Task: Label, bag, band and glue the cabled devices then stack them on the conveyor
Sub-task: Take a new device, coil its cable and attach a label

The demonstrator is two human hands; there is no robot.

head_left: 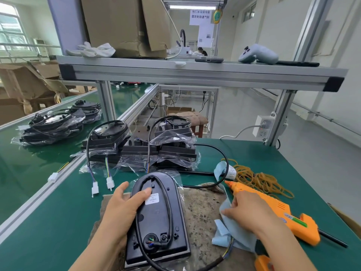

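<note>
Currently the left hand [125, 204] grips the black device [158, 218], lying back-up on the worn mat [203, 208] at the tabletop's near edge, while right hand [251, 211] fingers pinch the blue backing strip [235, 228] beside the orange glue gun [277, 208].

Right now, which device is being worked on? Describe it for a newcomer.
On the green workbench, find the worn brown pad at the near edge. The black arch-topped plastic device lies flat there, held by the left hand. Unlike the bagged black devices stacked behind, it lies alone and shows a white label.
</note>
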